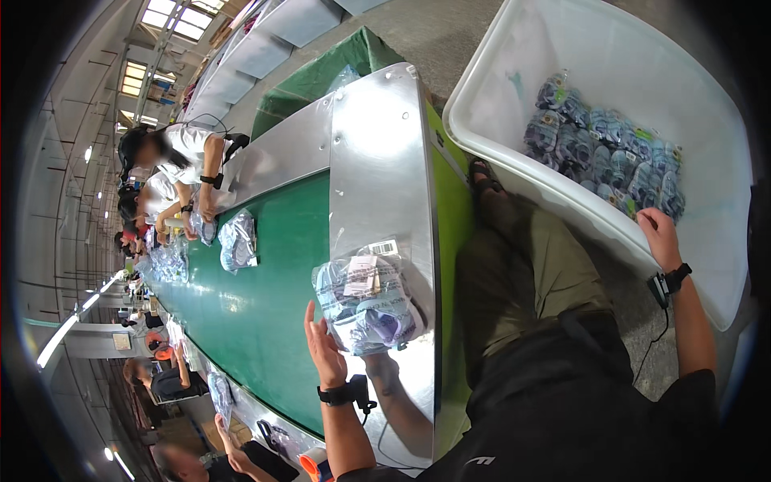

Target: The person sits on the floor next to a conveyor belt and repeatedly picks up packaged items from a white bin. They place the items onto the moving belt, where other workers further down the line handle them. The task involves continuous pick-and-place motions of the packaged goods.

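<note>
Bag (369, 313) on table (373, 193), bin (494, 96) right

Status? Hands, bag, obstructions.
Left hand open beside bagged shoes; right hand at white bin rim, grip unclear. Bagged shoes on conveyor's metal end. Nothing visible between left hand and bag.

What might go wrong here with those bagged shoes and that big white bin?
The bagged shoes lie on the shiny metal end, with the left hand open at their edge; a careless nudge might push them off. More bags lie on the green belt, so they could pile up if it runs. The cable trailing near the right hand, close to the white bin, might snag.
</note>
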Action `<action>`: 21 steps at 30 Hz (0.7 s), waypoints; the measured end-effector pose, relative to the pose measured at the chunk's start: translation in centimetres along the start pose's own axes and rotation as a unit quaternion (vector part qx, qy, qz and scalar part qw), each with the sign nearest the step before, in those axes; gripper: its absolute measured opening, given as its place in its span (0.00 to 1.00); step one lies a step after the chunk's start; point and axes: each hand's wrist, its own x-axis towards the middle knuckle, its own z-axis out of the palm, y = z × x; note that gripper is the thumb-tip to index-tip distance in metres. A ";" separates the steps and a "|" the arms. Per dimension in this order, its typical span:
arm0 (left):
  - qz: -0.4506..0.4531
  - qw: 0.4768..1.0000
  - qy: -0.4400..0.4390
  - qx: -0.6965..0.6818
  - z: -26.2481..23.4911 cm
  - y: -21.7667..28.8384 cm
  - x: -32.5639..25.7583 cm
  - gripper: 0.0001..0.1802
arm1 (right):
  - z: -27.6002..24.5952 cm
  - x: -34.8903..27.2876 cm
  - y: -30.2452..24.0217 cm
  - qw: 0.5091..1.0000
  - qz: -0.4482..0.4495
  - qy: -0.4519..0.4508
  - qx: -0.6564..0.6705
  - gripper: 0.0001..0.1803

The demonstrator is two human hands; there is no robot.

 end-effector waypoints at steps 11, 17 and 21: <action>-0.121 0.988 -0.090 -0.043 13.0 1.0 -3.2 0.48 | 3.6 -2.3 -10.1 0.985 -0.075 -0.026 0.151 0.11; -0.155 0.971 -0.171 -0.058 21.2 -0.7 -5.6 0.47 | 7.4 -5.0 -18.5 0.787 0.088 -0.444 0.419 0.39; -0.019 0.972 -0.222 0.072 24.0 -1.2 -6.6 0.51 | 6.8 -4.8 -19.0 0.823 -0.011 -0.394 0.409 0.40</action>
